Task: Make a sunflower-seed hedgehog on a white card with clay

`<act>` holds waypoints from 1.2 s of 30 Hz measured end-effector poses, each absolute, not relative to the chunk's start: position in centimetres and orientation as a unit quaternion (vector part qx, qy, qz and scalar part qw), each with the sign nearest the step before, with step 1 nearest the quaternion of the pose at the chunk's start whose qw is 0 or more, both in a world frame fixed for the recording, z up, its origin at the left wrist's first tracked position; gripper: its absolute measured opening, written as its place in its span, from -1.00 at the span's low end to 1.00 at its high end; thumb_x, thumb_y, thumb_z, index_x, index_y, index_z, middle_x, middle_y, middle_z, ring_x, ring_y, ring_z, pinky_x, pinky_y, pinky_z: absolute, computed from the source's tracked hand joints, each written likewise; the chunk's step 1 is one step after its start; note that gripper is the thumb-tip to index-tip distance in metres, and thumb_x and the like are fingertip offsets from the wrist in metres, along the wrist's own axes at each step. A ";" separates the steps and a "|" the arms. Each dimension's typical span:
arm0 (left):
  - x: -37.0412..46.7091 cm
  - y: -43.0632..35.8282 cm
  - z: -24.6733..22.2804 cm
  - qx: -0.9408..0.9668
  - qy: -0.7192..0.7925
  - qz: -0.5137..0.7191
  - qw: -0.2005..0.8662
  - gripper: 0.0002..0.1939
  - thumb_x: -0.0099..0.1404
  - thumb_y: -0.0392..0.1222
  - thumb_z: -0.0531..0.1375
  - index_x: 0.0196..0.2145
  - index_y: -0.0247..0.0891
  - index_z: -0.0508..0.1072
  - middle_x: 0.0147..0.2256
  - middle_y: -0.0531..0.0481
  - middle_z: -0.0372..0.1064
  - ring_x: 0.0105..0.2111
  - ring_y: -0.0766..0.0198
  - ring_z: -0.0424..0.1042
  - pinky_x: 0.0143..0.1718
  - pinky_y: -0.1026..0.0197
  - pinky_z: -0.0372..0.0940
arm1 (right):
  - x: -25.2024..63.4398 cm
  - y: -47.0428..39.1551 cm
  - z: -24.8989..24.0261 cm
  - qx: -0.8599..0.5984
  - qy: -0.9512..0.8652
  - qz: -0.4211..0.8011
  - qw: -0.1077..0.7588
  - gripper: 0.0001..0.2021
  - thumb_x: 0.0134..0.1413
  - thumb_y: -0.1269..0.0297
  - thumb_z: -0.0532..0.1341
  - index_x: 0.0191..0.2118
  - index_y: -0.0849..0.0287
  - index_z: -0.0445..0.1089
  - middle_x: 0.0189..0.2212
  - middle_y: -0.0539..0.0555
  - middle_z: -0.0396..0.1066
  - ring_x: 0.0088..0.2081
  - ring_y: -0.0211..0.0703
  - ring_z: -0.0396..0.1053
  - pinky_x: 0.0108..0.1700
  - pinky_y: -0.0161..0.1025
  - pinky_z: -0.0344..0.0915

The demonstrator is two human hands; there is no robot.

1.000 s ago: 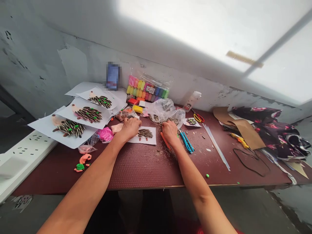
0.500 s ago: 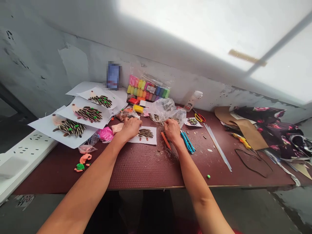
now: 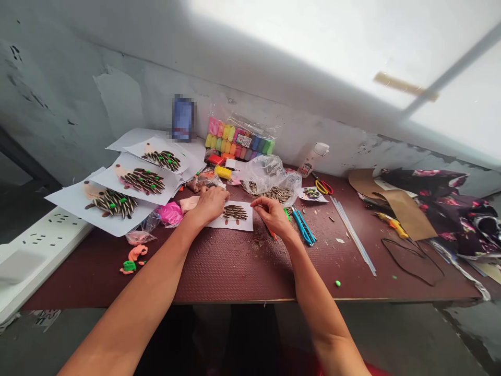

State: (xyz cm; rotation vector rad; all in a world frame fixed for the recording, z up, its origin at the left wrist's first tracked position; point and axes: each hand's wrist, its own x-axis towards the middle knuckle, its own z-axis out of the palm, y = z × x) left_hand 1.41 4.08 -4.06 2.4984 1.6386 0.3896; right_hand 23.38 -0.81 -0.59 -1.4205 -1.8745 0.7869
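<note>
A small white card (image 3: 245, 223) lies on the table, with overlapping striped sunflower seeds (image 3: 235, 212) and brown clay dabs on it. At its left end rests my left hand (image 3: 211, 204), its fingers bent and closed over that side; whatever is under the fingertips is hidden. My right hand (image 3: 274, 215) hovers by the card's right edge, thumb and finger pinched; what they pinch is too small to make out. Behind it, loose sunflower seeds (image 3: 279, 194) lie in a clear plastic bag (image 3: 268, 169). An orange tool (image 3: 271, 233) is partly under my right hand, beside a blue-handled cutter (image 3: 303, 228).
Several finished hedgehog cards (image 3: 136, 183) lie on sheets at the left, above a white power strip (image 3: 43, 245). Clay packs (image 3: 238, 140) and a white bottle (image 3: 314, 159) stand at the back. Scissors (image 3: 323, 187), glue sticks (image 3: 354, 237) and a yellow glue gun (image 3: 393, 225) lie right.
My right hand has moved left and slightly forward from the seeds to the card's right edge, uncovering more of the seed pile. My left hand has stayed on the card's left side.
</note>
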 end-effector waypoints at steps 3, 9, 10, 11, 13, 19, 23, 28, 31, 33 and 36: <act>1.4 4.1 -4.1 0.828 0.542 0.128 0.063 -0.72 0.29 -0.38 0.09 -0.19 -0.19 0.57 -0.08 -0.20 0.52 -0.03 -0.05 0.45 -0.01 -0.06 0.23 | 23.1 -1.8 -0.5 -0.536 -0.709 0.320 0.327 -0.82 0.07 0.32 0.21 -0.30 0.20 0.58 -0.42 0.01 0.53 -0.41 -0.24 0.34 -0.28 -0.31 0.23; 1.3 4.1 -4.2 0.832 0.537 0.126 0.060 -0.73 0.31 -0.36 0.08 -0.18 -0.21 0.57 -0.08 -0.20 0.52 -0.01 -0.07 0.44 0.02 -0.12 0.22 | 23.0 -3.5 0.1 -0.525 -0.715 0.274 0.371 -0.88 0.10 0.32 0.27 -0.34 0.13 0.59 -0.21 0.09 0.52 -0.17 -0.16 0.38 -0.11 -0.23 0.25; 1.3 4.1 -4.2 0.832 0.537 0.125 0.059 -0.73 0.32 -0.36 0.08 -0.18 -0.21 0.57 -0.08 -0.20 0.51 -0.01 -0.07 0.44 0.02 -0.12 0.21 | 23.1 -3.6 0.1 -0.524 -0.716 0.264 0.378 -0.89 0.09 0.31 0.28 -0.36 0.12 0.59 -0.21 0.09 0.49 -0.18 -0.16 0.37 -0.11 -0.23 0.25; 1.3 4.1 -4.1 0.832 0.538 0.124 0.059 -0.72 0.32 -0.36 0.08 -0.17 -0.21 0.57 -0.08 -0.20 0.51 -0.01 -0.07 0.44 0.03 -0.12 0.21 | 23.2 -3.6 0.0 -0.525 -0.714 0.260 0.384 -0.90 0.08 0.30 0.29 -0.37 0.11 0.59 -0.24 0.08 0.47 -0.21 -0.18 0.35 -0.13 -0.24 0.25; 1.4 4.1 -4.1 0.832 0.539 0.121 0.059 -0.72 0.31 -0.37 0.08 -0.17 -0.21 0.57 -0.08 -0.20 0.51 -0.01 -0.06 0.44 0.02 -0.12 0.20 | 23.5 -3.5 -0.4 -0.527 -0.698 0.277 0.397 -0.88 0.05 0.27 0.29 -0.38 0.13 0.59 -0.36 0.04 0.43 -0.34 -0.22 0.29 -0.24 -0.26 0.22; 1.4 4.2 -4.3 0.830 0.540 0.124 0.057 -0.73 0.31 -0.36 0.08 -0.18 -0.19 0.57 -0.08 -0.19 0.51 -0.01 -0.06 0.44 0.00 -0.09 0.20 | 23.6 -2.9 -1.9 -0.543 -0.623 0.358 0.434 -0.84 -0.05 0.22 0.28 -0.37 0.16 0.55 -0.47 0.00 0.46 -0.45 -0.25 0.29 -0.35 -0.29 0.22; 1.3 4.3 -4.4 0.833 0.538 0.119 0.051 -0.72 0.31 -0.36 0.08 -0.17 -0.20 0.56 -0.08 -0.20 0.51 -0.02 -0.06 0.44 0.00 -0.10 0.20 | 23.4 -2.9 -1.9 -0.522 -0.610 0.415 0.428 -0.86 -0.13 0.24 0.30 -0.39 0.15 0.53 -0.43 0.00 0.51 -0.40 -0.23 0.39 -0.29 -0.28 0.32; 1.3 4.2 -4.3 0.834 0.536 0.121 0.050 -0.72 0.31 -0.36 0.08 -0.17 -0.21 0.56 -0.08 -0.19 0.51 -0.02 -0.05 0.44 0.00 -0.10 0.21 | 23.2 -3.0 -2.3 -0.537 -0.604 0.454 0.376 -0.88 -0.10 0.28 0.27 -0.39 0.15 0.53 -0.49 -0.02 0.50 -0.45 -0.23 0.41 -0.33 -0.29 0.33; 1.4 4.1 -4.2 0.833 0.538 0.122 0.048 -0.71 0.31 -0.37 0.08 -0.17 -0.20 0.56 -0.08 -0.19 0.51 -0.02 -0.05 0.44 0.00 -0.09 0.21 | 23.0 -3.2 -2.5 -0.546 -0.645 0.414 0.338 -0.92 -0.04 0.33 0.26 -0.41 0.16 0.53 -0.50 -0.03 0.50 -0.46 -0.25 0.38 -0.36 -0.32 0.28; 1.4 4.1 -4.2 0.833 0.538 0.122 0.049 -0.71 0.31 -0.37 0.07 -0.17 -0.20 0.56 -0.08 -0.19 0.51 -0.02 -0.04 0.44 -0.01 -0.08 0.21 | 22.9 -3.4 -2.5 -0.555 -0.678 0.361 0.318 -0.93 -0.01 0.37 0.28 -0.37 0.15 0.53 -0.48 -0.03 0.52 -0.44 -0.25 0.39 -0.33 -0.32 0.27; 1.4 4.1 -4.2 0.833 0.538 0.123 0.050 -0.72 0.32 -0.37 0.08 -0.16 -0.20 0.56 -0.08 -0.18 0.52 -0.03 -0.03 0.44 -0.02 -0.07 0.21 | 22.6 -3.6 -2.2 -0.575 -0.714 0.275 0.290 -0.89 0.00 0.41 0.33 -0.30 0.14 0.54 -0.43 -0.02 0.56 -0.40 -0.23 0.42 -0.29 -0.32 0.24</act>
